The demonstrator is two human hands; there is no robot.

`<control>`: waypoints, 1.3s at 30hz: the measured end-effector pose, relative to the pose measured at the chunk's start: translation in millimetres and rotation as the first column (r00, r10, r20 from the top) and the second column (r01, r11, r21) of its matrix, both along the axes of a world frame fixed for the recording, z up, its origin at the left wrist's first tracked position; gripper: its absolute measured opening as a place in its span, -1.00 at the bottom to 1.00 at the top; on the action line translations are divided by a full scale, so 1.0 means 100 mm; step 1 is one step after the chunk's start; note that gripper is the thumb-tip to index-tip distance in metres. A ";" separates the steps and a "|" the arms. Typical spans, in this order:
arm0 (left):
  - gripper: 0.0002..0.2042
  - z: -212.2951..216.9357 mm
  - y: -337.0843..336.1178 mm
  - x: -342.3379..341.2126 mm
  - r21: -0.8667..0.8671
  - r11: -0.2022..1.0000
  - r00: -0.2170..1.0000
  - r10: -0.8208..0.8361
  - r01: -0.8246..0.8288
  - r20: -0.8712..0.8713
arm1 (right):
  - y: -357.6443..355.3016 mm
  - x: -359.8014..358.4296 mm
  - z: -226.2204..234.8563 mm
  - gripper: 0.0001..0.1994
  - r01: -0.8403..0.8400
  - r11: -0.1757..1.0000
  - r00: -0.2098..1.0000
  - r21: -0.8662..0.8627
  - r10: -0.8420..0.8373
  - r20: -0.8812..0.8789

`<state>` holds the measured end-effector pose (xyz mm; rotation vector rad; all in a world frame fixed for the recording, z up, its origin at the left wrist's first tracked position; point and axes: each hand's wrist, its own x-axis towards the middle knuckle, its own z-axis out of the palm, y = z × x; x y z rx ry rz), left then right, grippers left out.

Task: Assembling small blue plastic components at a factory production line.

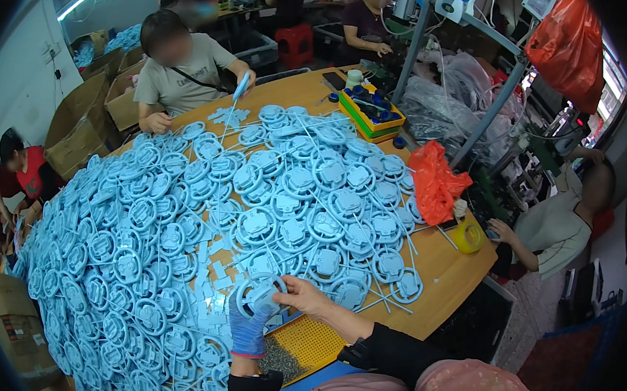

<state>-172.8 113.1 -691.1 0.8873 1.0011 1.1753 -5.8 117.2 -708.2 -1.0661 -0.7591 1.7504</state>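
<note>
We hold one light-blue wheel-shaped plastic part (259,295) face-up betw. both hands, gloved left hand (248,327) closed under its rim, bare right hand (305,297) pinching its right edge, just over the counter (446,274) pile.

We see our left hand (249,330) in a blue knitted glove, its ribbed cuff ending at the wrist, above a black sleeve. Our right hand (305,297) is bare (no glove on this side), and its forearm wears a black sleeve too. A pink, faintly patterned garment covers our lap.
</note>
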 end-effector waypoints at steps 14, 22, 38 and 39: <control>-0.14 -0.15 0.08 0.31 -0.092 0.988 0.991 -0.126 0.121 -0.044 | 0.12 0.77 0.00 -0.59 0.537 0.835 0.801 -0.121 -0.550 -0.237; -0.30 -0.60 -0.33 -0.58 0.335 0.922 0.516 0.196 0.191 -0.834 | -0.52 0.59 0.05 -0.58 -0.103 0.981 0.780 0.165 -0.023 0.626; -0.13 -0.74 -1.26 -0.67 0.217 0.934 0.363 0.105 0.282 -0.926 | -1.55 0.77 -0.37 -0.67 -0.124 0.981 0.382 0.149 -0.092 0.920; -0.14 -0.76 -1.30 -0.66 0.207 0.941 0.375 0.096 0.269 -0.922 | -1.54 0.76 -0.38 -0.68 -0.183 0.970 0.316 0.161 -0.097 0.944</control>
